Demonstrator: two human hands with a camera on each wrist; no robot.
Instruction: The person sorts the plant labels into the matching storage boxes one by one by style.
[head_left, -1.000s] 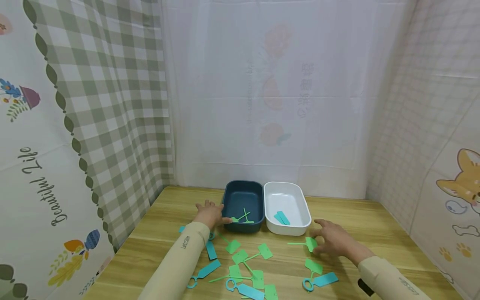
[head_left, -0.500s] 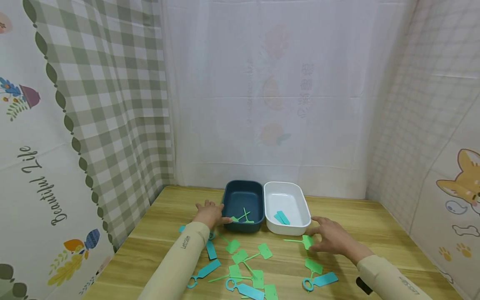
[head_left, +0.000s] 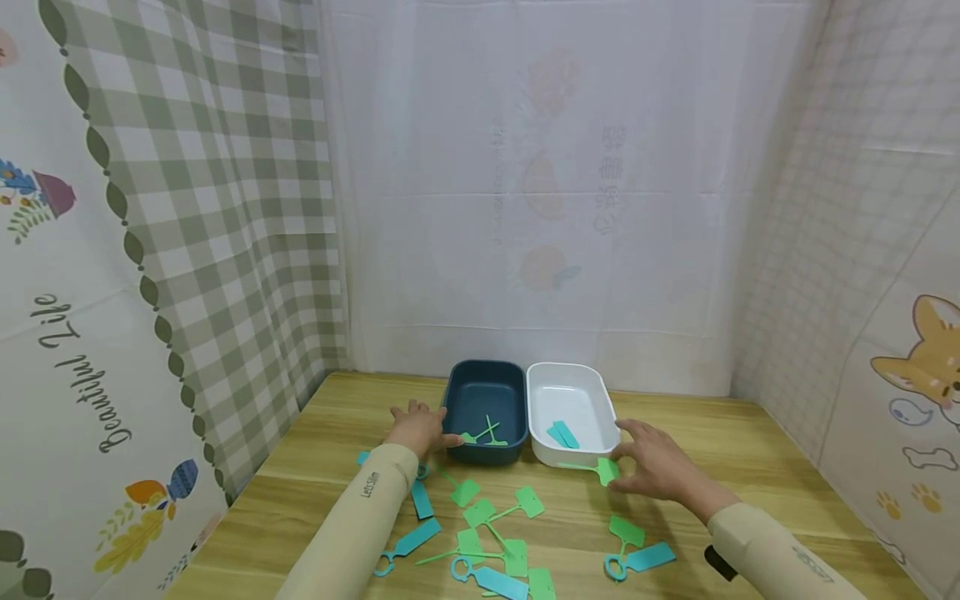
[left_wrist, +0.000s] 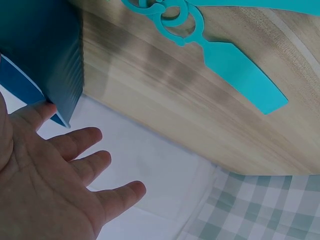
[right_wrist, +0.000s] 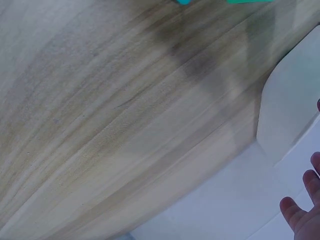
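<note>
From my seat, the right hand (head_left: 656,462) has its thumb and fingers curved partway in, pinching a green tag (head_left: 608,472) by its flat end. The tag sits at the near right corner of the white bin (head_left: 570,400), its thin stem pointing left across the front wall; I can't tell whether stem and wall touch. The upper fingertips come up beside the bin's right rim, a tight spot to my eye. (The right wrist view catches only fingertips at its border, so the grip itself is hidden there.)

The left hand (head_left: 416,429) is spread wide, its thumb across the near left corner of the dark blue bin (head_left: 480,392) and a fingertip against the rim, with the other fingers splayed out to the side. The two bins stand side by side, so what room I see lies outward: wood runs from the right hand to the right edge of the table (head_left: 697,433), and a narrower strip runs from the left hand to the left edge. Behind both bins the back edge is close, with a white curtain (head_left: 465,292) just past it. Toward me, loose green tags (head_left: 530,502) and blue tags (head_left: 417,537) crowd the middle.
</note>
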